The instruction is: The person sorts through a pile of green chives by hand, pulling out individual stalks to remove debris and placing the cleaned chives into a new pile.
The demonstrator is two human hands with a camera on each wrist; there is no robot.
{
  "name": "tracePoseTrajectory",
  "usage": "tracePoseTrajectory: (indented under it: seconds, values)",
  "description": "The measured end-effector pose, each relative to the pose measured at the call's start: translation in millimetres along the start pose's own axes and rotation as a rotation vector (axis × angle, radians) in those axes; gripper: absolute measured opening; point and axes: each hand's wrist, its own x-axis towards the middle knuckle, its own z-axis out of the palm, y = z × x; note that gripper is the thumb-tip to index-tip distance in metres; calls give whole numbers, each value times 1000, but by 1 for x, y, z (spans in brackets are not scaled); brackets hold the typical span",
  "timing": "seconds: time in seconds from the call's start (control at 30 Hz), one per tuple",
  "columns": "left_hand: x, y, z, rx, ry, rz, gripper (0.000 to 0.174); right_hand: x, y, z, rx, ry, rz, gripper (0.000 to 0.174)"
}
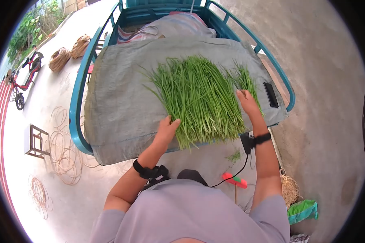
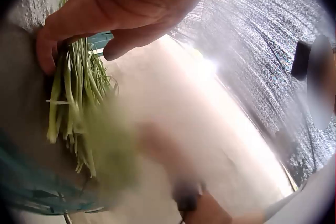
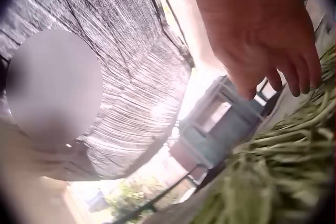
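Observation:
A broad pile of long green garlic chives (image 1: 198,101) lies on a grey woven sheet (image 1: 117,93), its pale cut ends toward the person. Beside its lower left edge, my left hand (image 1: 166,131) has thumb and fingers spread apart. The left wrist view shows the fingers against the pale stalks (image 2: 73,90), the thumb away from them. My right hand (image 1: 248,104) is at the pile's right side, over a smaller separate bunch (image 1: 244,77). Seen from the right wrist, its loosely bent fingers (image 3: 302,71) hang right at the greens, with nothing gripped.
A black phone (image 1: 270,95) lies at the sheet's right side. Blue cart rails (image 1: 78,101) flank the sheet, and a filled sack (image 1: 174,26) lies in the bed behind. On the floor are a stool (image 1: 37,141), a red broom (image 1: 235,180) and coils of cord (image 1: 65,158).

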Motion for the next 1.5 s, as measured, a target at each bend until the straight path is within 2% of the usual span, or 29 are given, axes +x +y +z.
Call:
tracePoseTrajectory:
  seconds: [0.03, 0.13, 0.17, 0.27, 0.3, 0.4, 0.43, 0.53, 0.63, 0.73, 0.8, 0.87, 0.93, 1.03, 1.13, 1.2, 1.3, 1.43, 1.5]
  values:
    - [-5, 8, 2, -25, 23, -9, 48, 19, 19, 6, -72, 5, 62, 68]
    - [-24, 31, 11, -91, 69, -32, 58, 49, 53, 35, -62, -73, 28, 82]
    - [-23, 33, 10, -109, 59, -28, 62, 63, 64, 42, 72, -174, -83, 78]
    - [-18, 21, 9, -162, 96, 30, 66, 34, 3, 51, 341, -336, -55, 78]
    - [-14, 18, 10, -179, 119, 63, 66, 24, -16, 52, 211, -256, -72, 74]
    - [-9, 14, 12, -79, 193, 148, 64, 20, -26, 49, 254, -306, -56, 73]
    - [-7, 11, 10, -42, 163, 167, 62, 34, -11, 55, 83, -303, -128, 70]
    - [-4, 7, 2, 64, 109, 222, 56, 52, 15, 54, -50, -234, -180, 65]
    - [-19, 12, -5, 183, 144, 234, 50, 49, 6, 32, -393, 49, -60, 53]
    - [-30, 5, -14, 231, 169, 228, 52, -26, -53, 16, -99, 238, -420, 37]
    - [-31, -10, -22, 185, 149, 244, 49, -88, -94, 29, 65, 163, -431, 30]
    - [-38, -13, -26, 171, 151, 245, 46, -143, -118, 49, 67, -39, -288, 28]
    - [-48, -15, -30, 148, 168, 242, 42, -177, -115, 94, -228, -53, -448, 22]
    - [-61, -11, -32, 131, 206, 248, 37, -182, -114, 118, -426, -113, -334, 19]
    - [-68, -11, -33, 113, 226, 280, 34, -179, -104, 135, -475, -6, -372, 19]
    - [-71, -12, -31, 54, 243, 310, 34, -183, -109, 132, -342, 69, -380, 16]
    - [-75, -5, -30, 281, 273, 541, 36, -198, -124, 121, -202, 151, -399, 11]
    - [-83, 11, -20, 360, 269, 690, 38, -207, -129, 123, -117, 268, -465, 6]
    - [-83, 12, -16, 431, 301, 779, 39, -205, -134, 123, -135, 332, -430, 6]
